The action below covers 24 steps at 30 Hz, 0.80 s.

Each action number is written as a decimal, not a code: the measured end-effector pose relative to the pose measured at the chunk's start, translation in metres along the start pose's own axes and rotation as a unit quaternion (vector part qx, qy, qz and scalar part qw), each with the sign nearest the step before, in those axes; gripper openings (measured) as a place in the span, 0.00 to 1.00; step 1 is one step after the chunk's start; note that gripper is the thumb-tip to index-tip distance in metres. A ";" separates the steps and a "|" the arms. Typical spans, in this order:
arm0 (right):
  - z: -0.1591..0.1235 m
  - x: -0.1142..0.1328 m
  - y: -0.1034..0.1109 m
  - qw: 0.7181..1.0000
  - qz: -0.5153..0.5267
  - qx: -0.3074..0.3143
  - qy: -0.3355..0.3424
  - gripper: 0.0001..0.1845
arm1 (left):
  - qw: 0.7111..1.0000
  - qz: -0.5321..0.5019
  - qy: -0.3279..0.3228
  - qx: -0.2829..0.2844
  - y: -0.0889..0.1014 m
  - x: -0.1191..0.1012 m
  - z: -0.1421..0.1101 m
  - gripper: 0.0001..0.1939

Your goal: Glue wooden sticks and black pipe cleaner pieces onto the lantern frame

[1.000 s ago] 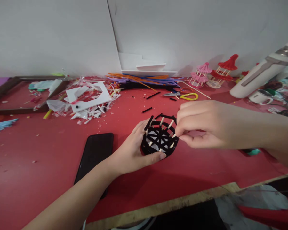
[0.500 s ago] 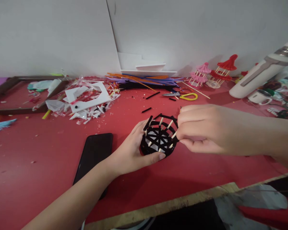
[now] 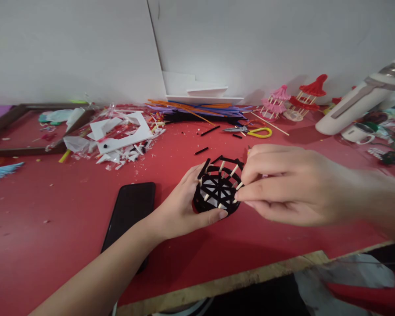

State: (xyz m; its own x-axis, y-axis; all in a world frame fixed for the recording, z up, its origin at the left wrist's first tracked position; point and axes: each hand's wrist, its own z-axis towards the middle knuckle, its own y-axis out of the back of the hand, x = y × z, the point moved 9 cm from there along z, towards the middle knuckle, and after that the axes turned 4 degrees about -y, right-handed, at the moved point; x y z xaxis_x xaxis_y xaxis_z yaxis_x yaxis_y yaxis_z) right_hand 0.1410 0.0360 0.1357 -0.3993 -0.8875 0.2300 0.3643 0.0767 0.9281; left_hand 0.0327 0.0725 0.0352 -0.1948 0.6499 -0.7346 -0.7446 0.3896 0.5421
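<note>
A small round model frame (image 3: 219,188) of black pipe cleaners and short pale wooden sticks rests on the red table, with crossing black strips over a white base. My left hand (image 3: 187,202) is wrapped round its left side, thumb along the near edge. At the right side of the frame, my right hand (image 3: 283,184) has its fingers closed against a wooden stick and the black rim. Those fingers hide what they pinch. Beyond the frame lie a cut black piece (image 3: 201,150) and a longer one (image 3: 210,131).
A black phone (image 3: 130,210) lies left of my left hand. Behind are scissors (image 3: 259,132), a pipe cleaner bundle (image 3: 197,111), white foam scraps (image 3: 128,136) and a brown frame (image 3: 36,151). Pink (image 3: 275,103) and red (image 3: 311,90) pavilion models, a white flask (image 3: 355,103) and a mug (image 3: 357,133) stand right.
My right hand has shifted slightly down and its fingers have moved along the right rim to beside the near wooden stick. My left hand and the model frame stay in place.
</note>
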 end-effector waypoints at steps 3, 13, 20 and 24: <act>-0.002 0.002 -0.001 0.999 -0.021 -0.035 0.015 0.07 | 1.000 -0.003 0.005 -0.001 0.001 0.000 0.001 0.34; -0.006 0.003 -0.010 0.998 -0.012 -0.046 0.044 0.08 | 1.000 0.002 0.005 -0.005 0.001 -0.001 0.000 0.36; -0.004 0.006 -0.015 0.998 -0.018 -0.042 0.049 0.09 | 1.000 0.006 -0.009 -0.009 0.001 0.000 0.000 0.37; -0.004 0.005 -0.016 0.998 -0.006 -0.044 0.046 0.09 | 1.000 0.009 -0.013 -0.009 0.000 0.000 -0.001 0.37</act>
State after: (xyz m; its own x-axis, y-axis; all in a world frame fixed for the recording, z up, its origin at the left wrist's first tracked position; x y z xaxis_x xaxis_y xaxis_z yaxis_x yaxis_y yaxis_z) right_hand 0.1367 0.0280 0.1212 -0.3261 -0.9266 0.1871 0.4334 0.0293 0.9007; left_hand 0.0316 0.0722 0.0346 -0.1910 0.6732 -0.7143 -0.7526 0.3667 0.5469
